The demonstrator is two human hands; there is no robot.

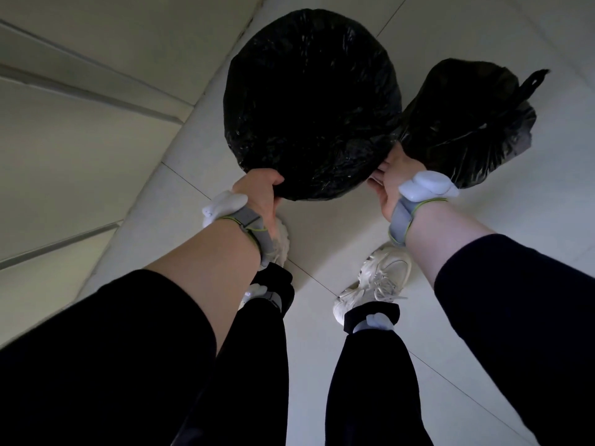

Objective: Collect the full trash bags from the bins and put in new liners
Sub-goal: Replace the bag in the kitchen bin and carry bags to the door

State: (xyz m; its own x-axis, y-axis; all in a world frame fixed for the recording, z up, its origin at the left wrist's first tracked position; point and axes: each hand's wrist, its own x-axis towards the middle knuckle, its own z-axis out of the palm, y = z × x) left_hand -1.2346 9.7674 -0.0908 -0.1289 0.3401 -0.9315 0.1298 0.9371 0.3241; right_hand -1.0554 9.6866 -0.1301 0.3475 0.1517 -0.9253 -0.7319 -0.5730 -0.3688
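A round bin (312,104) lined with a black liner stands on the pale tiled floor in front of me; the liner covers its rim and its inside is dark. My left hand (260,194) grips the near left edge of that liner at the rim. My right hand (391,181) is at the near right of the rim, fingers curled on the liner's edge. A tied, full black trash bag (467,123) lies on the floor just right of the bin, touching my right hand's back; its knot tail (531,82) sticks up to the right.
A pale wall with grooved panels (80,107) runs along the left, close to the bin. My two feet in white sneakers (376,281) stand just in front of the bin. Tiled floor (483,284) extends to the right.
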